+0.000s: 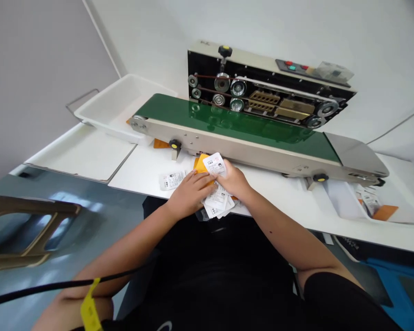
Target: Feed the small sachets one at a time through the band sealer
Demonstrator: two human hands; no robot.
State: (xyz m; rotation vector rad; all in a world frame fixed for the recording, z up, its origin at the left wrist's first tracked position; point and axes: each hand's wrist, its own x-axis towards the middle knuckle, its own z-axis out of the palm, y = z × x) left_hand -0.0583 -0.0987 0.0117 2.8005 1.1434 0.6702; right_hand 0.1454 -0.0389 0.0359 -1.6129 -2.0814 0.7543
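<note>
My right hand (237,184) is closed on a small white printed packet (215,164), with the thumb along its edge. Beside it, my left hand (190,194) lies with its fingers bent over an orange packet (202,163); its thumb is hidden. Below and between both hands, a loose pile of white printed packets (218,198) overlaps at the table's front edge. One more white packet (171,180) lies flat on the table, left of my left hand.
A sealing machine (262,92) with a green conveyor belt (179,110) stands behind my hands. At left is a white tray (106,103). A white bin (343,202) at right contains packets. A brown stool (51,230) and a blue stool (393,289) stand below.
</note>
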